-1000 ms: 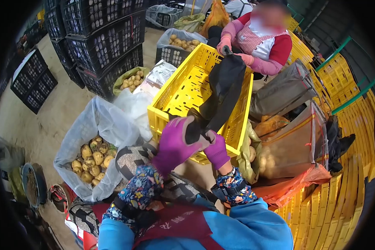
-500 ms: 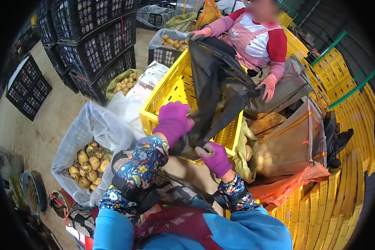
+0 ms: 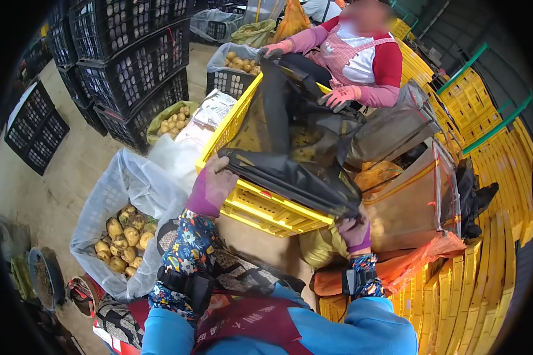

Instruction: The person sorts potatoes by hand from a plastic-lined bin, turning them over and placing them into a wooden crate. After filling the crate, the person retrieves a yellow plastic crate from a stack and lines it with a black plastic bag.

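A dark, see-through plastic liner [image 3: 290, 171] lies spread over a yellow crate [image 3: 266, 210] and hangs over its near edge. At the crate's near left corner, my left hand [image 3: 213, 183], in a purple glove, is closed on the liner's edge. My right hand [image 3: 354, 231], gloved too, pinches the liner at the near right corner. Across the crate sits a co-worker [image 3: 358, 59] in pink gloves. One of the co-worker's hands [image 3: 275, 48] rests at the far left corner, the other [image 3: 340, 96] at the liner's far right side.
On the left stands a lined bag of potatoes [image 3: 124, 236], with stacked black crates [image 3: 130, 77] behind it. A mesh bag [image 3: 411, 201] and an orange sheet [image 3: 391, 269] lie to the right, beside stacked yellow crates [image 3: 474, 278]. A blue bucket [image 3: 44, 278] is far left.
My hands have moved apart to the two near corners, and the bunched liner is now spread across the crate. The co-worker's right-side hand has moved in toward the crate.
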The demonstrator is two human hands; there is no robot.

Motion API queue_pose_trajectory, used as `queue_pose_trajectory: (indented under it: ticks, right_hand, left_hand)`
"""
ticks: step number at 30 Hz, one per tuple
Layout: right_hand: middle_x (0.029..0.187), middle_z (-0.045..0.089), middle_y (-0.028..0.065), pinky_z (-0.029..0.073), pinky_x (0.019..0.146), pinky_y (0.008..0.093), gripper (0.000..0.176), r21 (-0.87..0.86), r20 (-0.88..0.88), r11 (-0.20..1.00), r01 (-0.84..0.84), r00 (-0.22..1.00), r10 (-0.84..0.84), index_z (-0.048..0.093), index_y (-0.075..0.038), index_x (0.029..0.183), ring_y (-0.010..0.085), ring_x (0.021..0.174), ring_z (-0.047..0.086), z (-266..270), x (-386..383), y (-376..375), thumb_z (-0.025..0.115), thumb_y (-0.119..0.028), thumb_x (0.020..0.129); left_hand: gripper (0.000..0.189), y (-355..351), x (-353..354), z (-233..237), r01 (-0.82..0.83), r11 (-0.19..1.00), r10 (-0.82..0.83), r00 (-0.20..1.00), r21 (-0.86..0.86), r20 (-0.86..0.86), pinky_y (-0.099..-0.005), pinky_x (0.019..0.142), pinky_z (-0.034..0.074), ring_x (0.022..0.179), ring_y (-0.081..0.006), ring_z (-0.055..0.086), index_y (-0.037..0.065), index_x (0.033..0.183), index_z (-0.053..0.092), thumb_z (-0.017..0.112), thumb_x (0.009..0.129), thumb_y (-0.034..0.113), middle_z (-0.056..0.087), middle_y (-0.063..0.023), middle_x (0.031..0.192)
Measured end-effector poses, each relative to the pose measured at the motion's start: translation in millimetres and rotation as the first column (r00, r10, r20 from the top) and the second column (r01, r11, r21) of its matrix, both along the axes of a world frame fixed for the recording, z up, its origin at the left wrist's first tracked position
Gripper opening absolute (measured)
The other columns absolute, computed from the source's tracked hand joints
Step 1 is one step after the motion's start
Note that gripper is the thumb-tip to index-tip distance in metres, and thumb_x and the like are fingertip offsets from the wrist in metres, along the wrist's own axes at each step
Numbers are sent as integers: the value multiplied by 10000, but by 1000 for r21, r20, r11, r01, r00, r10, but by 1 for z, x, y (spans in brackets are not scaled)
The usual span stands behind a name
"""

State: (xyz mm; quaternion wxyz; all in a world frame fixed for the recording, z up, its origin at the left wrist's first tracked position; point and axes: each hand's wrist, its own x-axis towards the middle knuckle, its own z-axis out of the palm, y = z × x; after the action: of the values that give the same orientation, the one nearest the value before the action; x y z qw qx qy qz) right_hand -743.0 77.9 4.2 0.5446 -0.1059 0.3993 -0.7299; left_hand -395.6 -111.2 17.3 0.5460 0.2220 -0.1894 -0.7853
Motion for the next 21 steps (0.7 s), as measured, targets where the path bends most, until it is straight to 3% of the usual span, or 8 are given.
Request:
queue_pose_trajectory:
  ticks: [3, 9, 10, 11, 14, 17, 20, 21]
  right_hand:
    - [991, 668, 52, 468, 599, 296, 307, 87, -39, 996, 34, 999, -30, 618, -128, 1080, 182, 773, 618, -46, 11, 30, 544, -358, 891]
    - [1010, 661, 67, 484, 628, 321, 349, -5, 228, 964, -267, 938, 261, 612, -112, 1103, 232, 837, 626, -122, -2, 44, 502, -382, 912]
    - [985, 646, 68, 480, 613, 320, 276, 116, -391, 953, -280, 869, 303, 587, -97, 1107, 223, 801, 610, -118, 6, 38, 494, -253, 900]
    - [960, 631, 69, 476, 597, 318, 240, 219, -847, 951, -218, 442, 296, 562, -83, 1111, 213, 766, 595, -106, 22, 30, 485, -125, 887]
    - [1014, 636, 90, 501, 637, 325, 303, 145, -463, 967, -211, 849, 255, 540, -54, 1167, 201, 813, 616, -126, 21, 25, 520, -39, 865]
    - [1063, 637, 88, 506, 670, 301, 323, 141, -518, 969, -202, 819, 247, 539, -56, 1202, 204, 861, 618, -135, 16, 27, 523, -89, 881]
    - [1067, 641, 75, 511, 728, 283, 341, 54, -110, 965, -257, 959, 261, 520, -66, 1242, 213, 899, 621, -138, 11, 29, 517, -184, 922]
    - [1062, 643, 70, 513, 751, 278, 351, -5, 127, 967, -254, 959, 253, 512, -71, 1256, 217, 910, 623, -140, 7, 31, 516, -219, 938]
  left_hand:
    - [359, -22, 10, -22, 91, 948, 16, 944, 305, -331, -267, 825, 474, 852, -139, 565, -53, 1199, 533, 595, 848, -7, 555, -66, 1047]
    - [338, -28, 53, -9, -203, 968, 249, 850, -148, 464, -225, 597, 449, 604, -94, 485, 12, 1110, 583, 639, 885, 257, 556, -19, 785]
    - [355, -24, 53, 5, -171, 977, 212, 774, -126, 597, -231, 567, 444, 561, -97, 471, 28, 1102, 584, 627, 899, 316, 544, -13, 764]
    - [446, -14, 47, 17, -62, 997, 80, 789, -51, 609, -207, 506, 412, 563, -96, 486, 2, 1131, 573, 662, 871, 353, 574, -58, 811]
    - [581, -9, 7, -9, -37, 911, 400, 318, -410, 860, -377, 779, 511, 852, -264, 662, -48, 1122, 577, 668, 833, 448, 667, -155, 949]
    - [519, -14, -18, -8, 109, 772, 635, -179, -626, 752, -430, 829, 505, 921, -330, 658, -30, 1066, 614, 672, 812, 420, 676, -164, 956]
    - [372, -44, -18, -6, 409, 889, 358, -343, -205, 868, -319, 668, 515, 758, -207, 655, 34, 937, 655, 687, 784, 372, 674, -127, 856]
    - [319, -45, -12, -12, 312, 929, 228, -56, -200, 972, -347, 679, 520, 755, -231, 663, 65, 879, 669, 684, 776, 366, 682, -117, 826]
